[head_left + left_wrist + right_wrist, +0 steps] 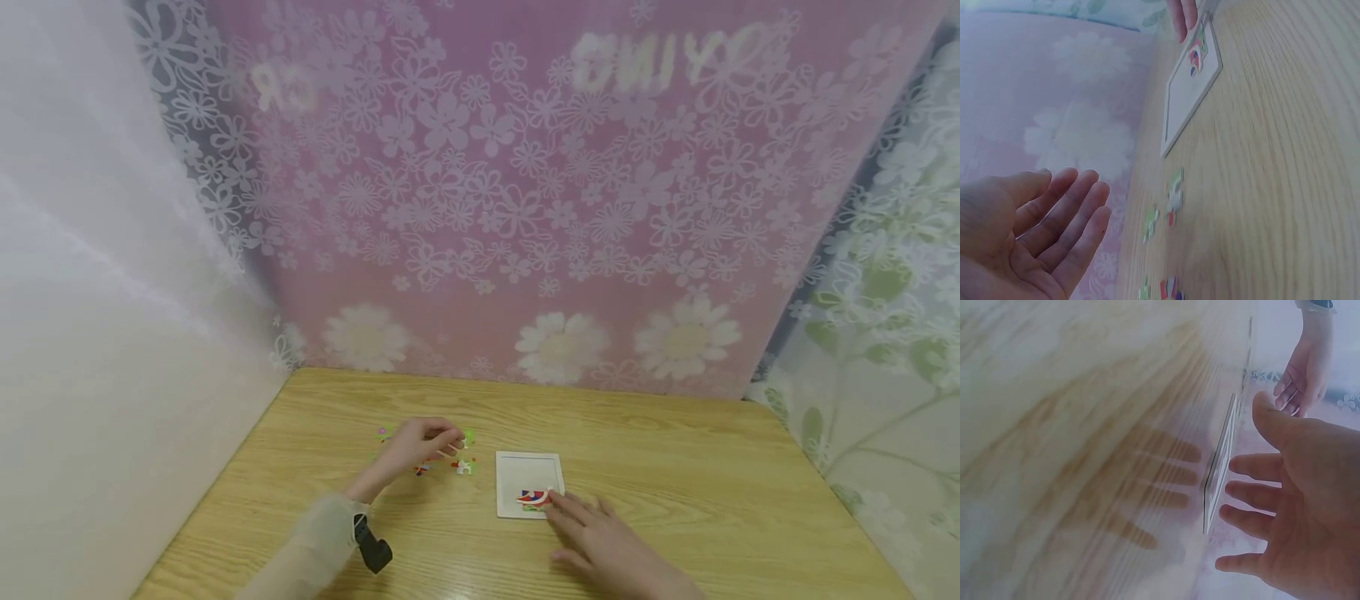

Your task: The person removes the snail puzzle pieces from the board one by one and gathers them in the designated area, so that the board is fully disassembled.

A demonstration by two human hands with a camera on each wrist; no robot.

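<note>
My left hand point(418, 443) hovers over several loose jigsaw pieces point(464, 467) on the wooden table. In the left wrist view its fingers are relaxed and bent a little, with nothing between them. To the right lies a white square puzzle tray point(500, 492), with a few joined pieces point(534, 498) in red, blue, white and green along its near edge. My right hand point(603, 542) has its fingertips at the tray's near right corner, by those pieces. The right wrist view shows that hand point(1310, 506) with fingers spread and fairly straight.
Two more loose pieces, a green one point(1151, 223) and a red and blue one point(1171, 289), show in the left wrist view. A black strap point(371, 543) is around the left wrist. Beyond the wooden table point(675, 450) hangs a pink flowered curtain point(480, 208).
</note>
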